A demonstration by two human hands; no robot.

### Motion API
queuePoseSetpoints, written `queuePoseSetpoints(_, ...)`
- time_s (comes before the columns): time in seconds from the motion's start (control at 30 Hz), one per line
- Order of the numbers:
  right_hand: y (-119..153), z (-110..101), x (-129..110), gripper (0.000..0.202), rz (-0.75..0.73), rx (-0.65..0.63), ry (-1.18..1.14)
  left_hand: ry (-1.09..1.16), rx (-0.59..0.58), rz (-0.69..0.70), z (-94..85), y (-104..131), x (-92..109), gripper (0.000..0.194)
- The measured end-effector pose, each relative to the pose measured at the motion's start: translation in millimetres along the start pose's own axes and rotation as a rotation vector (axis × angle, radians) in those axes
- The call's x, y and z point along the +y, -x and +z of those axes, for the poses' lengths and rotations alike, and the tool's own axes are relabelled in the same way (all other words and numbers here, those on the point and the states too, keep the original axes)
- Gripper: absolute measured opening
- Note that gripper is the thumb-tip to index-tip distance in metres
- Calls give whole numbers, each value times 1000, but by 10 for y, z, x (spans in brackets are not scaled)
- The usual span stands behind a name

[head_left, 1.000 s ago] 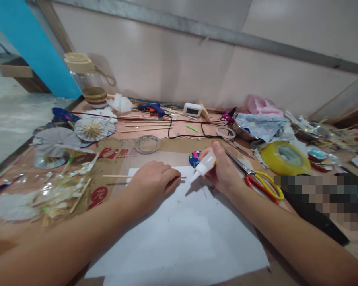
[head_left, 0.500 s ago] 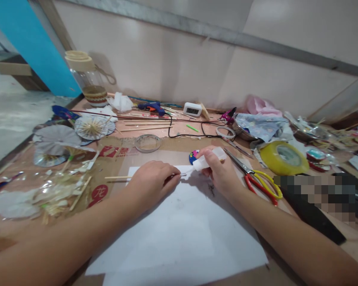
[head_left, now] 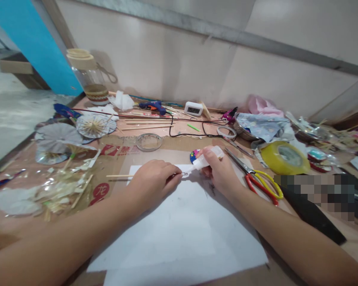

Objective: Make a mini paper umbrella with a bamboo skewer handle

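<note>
My left hand (head_left: pixel 155 179) is closed on a thin wooden stick (head_left: pixel 119 176), whose bare end sticks out to the left. A small tip shows past its fingertips on the right. My right hand (head_left: pixel 216 167) is wrapped round a small white squeeze bottle (head_left: pixel 207 157), tilted so that its narrow nozzle meets or nearly meets that tip. Just behind the bottle, beside the right fingers, sits a small blue and pink painted piece (head_left: pixel 193 155). Both hands are above white paper sheets (head_left: pixel 179 234) lying on cardboard.
Red and yellow scissors (head_left: pixel 261 182) and a yellow tape roll (head_left: pixel 285 157) lie at the right. Behind are a clear ring (head_left: pixel 149 142), a glue gun (head_left: pixel 152 106) and a white clock (head_left: pixel 193 108). Paper fans (head_left: pixel 59 139) and a bottle (head_left: pixel 88 75) stand left.
The nozzle has come slightly nearer to the tip held in my left hand. The view has shifted a little; both hands keep their holds.
</note>
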State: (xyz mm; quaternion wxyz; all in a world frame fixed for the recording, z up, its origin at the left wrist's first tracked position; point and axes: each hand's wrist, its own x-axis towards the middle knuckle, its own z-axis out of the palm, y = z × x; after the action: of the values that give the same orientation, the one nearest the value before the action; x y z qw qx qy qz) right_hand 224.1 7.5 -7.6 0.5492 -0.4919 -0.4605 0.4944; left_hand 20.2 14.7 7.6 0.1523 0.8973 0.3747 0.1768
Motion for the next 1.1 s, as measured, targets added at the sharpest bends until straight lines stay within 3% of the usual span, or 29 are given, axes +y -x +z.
queuePoseSetpoints(0.63, -28, -41, 110, 41, -1, -62, -23, -7, 37, 47, 72, 25, -50, 21)
queuePoseSetpoints(1.1, -7, -33, 59, 42, 13, -51, 8, 0, 52, 74, 99, 34, -66, 21)
